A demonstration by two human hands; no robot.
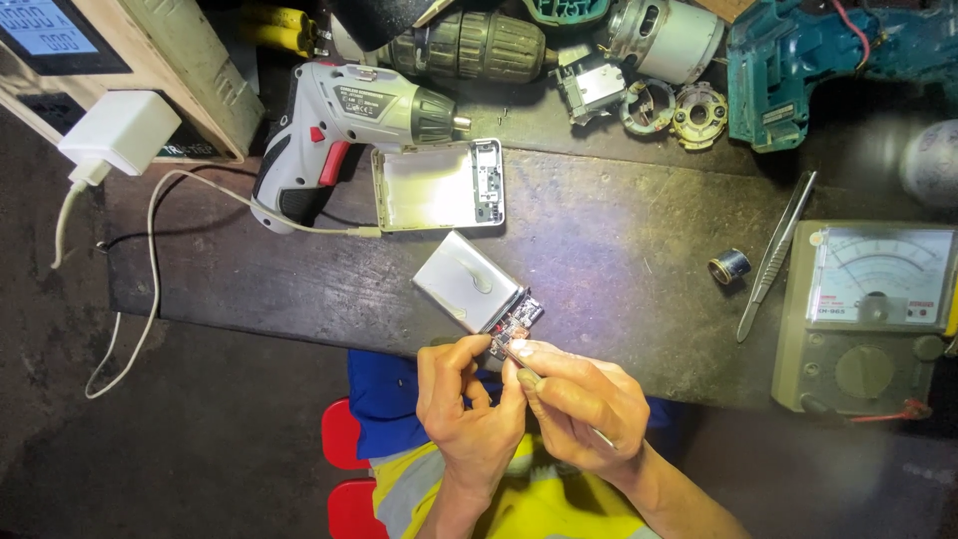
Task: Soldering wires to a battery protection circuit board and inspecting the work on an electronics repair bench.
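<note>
- The left hand (467,414) pinches the near corner of a small circuit board (517,321), thumb and fingers closed on it at the near edge of the worktop (619,250).
- The right hand (579,397) is closed around a thin metal tool (524,367) whose tip touches the board.
- The board is joined to a flat silver battery pack (464,281), which lies tilted on the worktop just beyond the hands.
- Just beyond the pack lies an open white casing (439,187) with a white cable (150,260) plugged into its left side; the cable runs left to a white charger (122,132).
- A grey and red cordless screwdriver (339,135) lies just left of the casing.
- To the right, well apart, are metal tweezers (776,255), a small metal cylinder (728,267) and an analogue multimeter (866,317).
- Along the far edge sit taken-apart drill parts (639,60) and a teal drill housing (798,70).
</note>
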